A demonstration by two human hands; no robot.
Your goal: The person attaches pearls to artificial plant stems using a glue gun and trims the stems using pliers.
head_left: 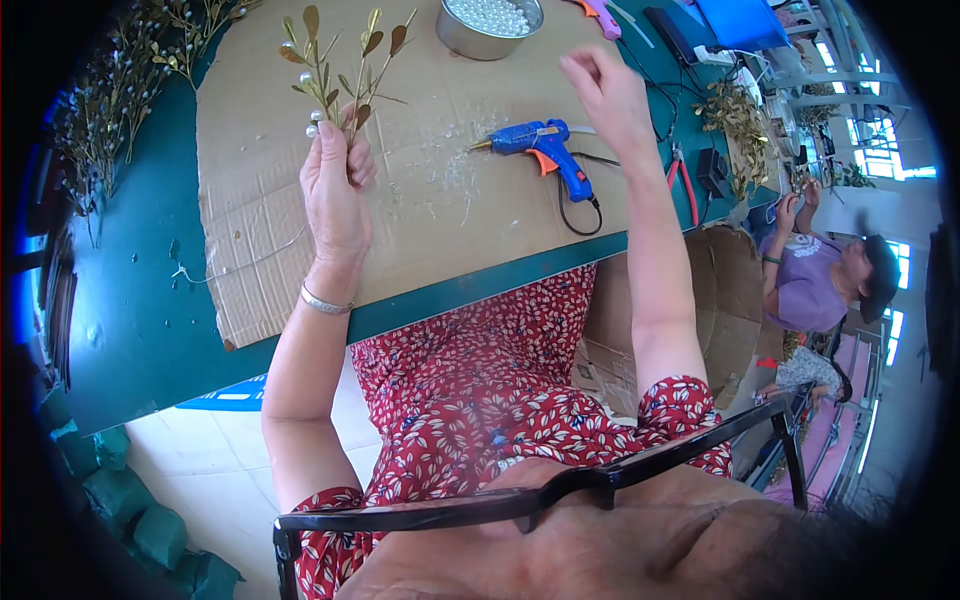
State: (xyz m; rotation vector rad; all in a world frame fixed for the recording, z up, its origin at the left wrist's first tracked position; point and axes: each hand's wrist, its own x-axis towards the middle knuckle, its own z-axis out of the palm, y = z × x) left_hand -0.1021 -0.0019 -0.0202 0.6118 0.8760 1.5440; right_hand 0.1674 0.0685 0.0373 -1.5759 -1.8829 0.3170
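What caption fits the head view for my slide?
Left hand holds a gold-leaf sprig over cardboard; right hand lifted beside a blue glue gun.

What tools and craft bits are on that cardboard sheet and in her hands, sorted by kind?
Gold leaf sprig with pearls, held in the left hand: 1
Blue glue gun: 1
Metal bowl of pearls: 1
Right hand, fingers pinched, contents too small to tell
Total: 3

Blue plastic glue gun [545, 148] lying on brown cardboard sheet [430, 210]. Round metal tin of white pearl beads [489, 24] at sheet's far edge. Red-handled pliers [684, 180] on green table [130, 290].
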